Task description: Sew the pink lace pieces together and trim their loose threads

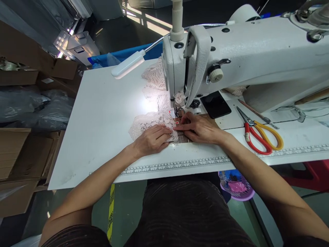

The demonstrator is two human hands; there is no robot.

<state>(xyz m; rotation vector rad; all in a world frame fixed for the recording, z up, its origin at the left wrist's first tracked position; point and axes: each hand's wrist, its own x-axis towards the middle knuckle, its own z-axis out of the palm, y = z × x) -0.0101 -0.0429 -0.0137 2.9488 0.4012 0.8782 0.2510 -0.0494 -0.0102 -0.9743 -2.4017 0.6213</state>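
A strip of pale lace fabric [149, 121] lies on the white sewing table [102, 116] and runs back under the sewing machine [231, 58]. My left hand [153, 140] rests flat on the lace, fingers together and stretched out toward the needle. My right hand [199, 128] lies just right of it, fingers extended and pressing the lace edge down in front of the presser foot [178, 111]. The fingertips of both hands nearly meet on the fabric. More lace [154, 77] is piled behind the machine head.
Red and yellow handled scissors [257, 133] lie to the right, beside a pencil-like tool [257, 114]. A black phone [215, 104] sits by the machine base. A lamp [128, 63] on a flexible neck lights the lace. Cardboard boxes [23, 154] stand left; a purple basket [236, 185] sits below.
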